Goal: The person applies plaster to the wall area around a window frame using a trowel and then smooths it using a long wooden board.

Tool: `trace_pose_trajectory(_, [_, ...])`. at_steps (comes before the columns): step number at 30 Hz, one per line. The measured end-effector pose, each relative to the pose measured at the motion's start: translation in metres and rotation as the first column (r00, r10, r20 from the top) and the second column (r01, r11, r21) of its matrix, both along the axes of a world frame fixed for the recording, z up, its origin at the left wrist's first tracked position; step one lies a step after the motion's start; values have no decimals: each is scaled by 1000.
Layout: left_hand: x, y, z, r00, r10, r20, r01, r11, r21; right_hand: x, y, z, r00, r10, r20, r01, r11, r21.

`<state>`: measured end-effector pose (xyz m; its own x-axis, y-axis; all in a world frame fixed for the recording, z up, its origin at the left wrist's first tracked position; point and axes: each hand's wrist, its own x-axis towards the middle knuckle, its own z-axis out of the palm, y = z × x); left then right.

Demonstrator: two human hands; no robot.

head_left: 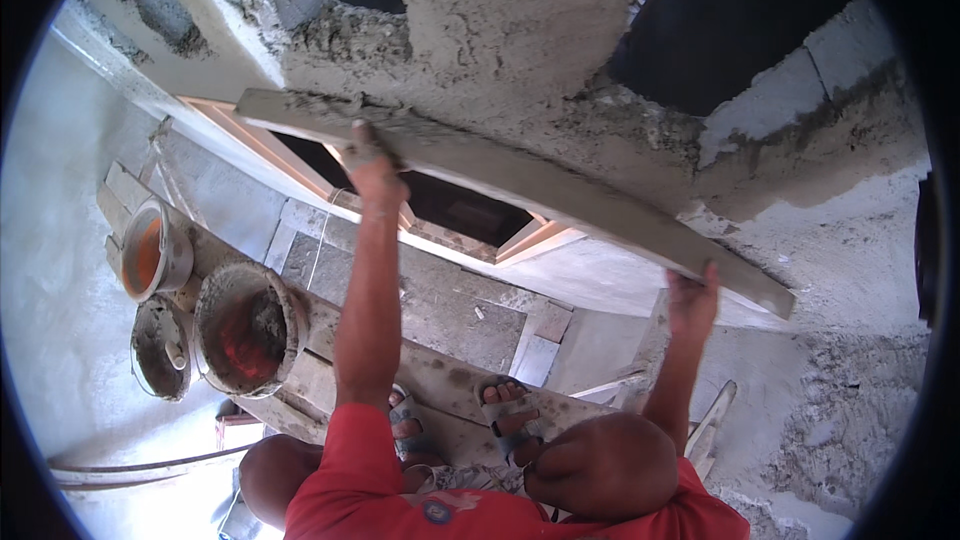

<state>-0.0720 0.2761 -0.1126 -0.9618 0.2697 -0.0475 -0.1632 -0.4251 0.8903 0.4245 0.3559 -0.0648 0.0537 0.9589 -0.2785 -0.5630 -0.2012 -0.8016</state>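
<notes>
Red short-sleeved shirt (pixel 350 485) with small blue emblem (pixel 436 511), pale patterned shorts (pixel 472 479), open-toed strapped sandals (pixel 516 430).

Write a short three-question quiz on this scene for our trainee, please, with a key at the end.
1. What are the left hand and right hand both holding?
2. True or false: the buckets stand to the right of the sandals.
3. Which hand appears nearer the wooden frame: A) left, B) right?

Key:
1. A long grey board.
2. False: they stand to the left.
3. A.
</notes>
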Motion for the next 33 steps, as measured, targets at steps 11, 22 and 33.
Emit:
trace_pose_trajectory(11, [4, -6, 53, 994, -35, 103, 35, 999, -1, -13, -7, 17, 997, -76, -17, 76, 997, -22])
trace_pose_trajectory(22, [93, 11, 111, 998, -42, 43, 43, 999, -18, 87, 20, 55, 999, -30, 28, 28, 996, 90])
trace_pose_trajectory(33, [169, 24, 144, 922, -374, -103, 375, 927, -15, 230, 72, 68, 999, -23, -39, 26, 996, 84])
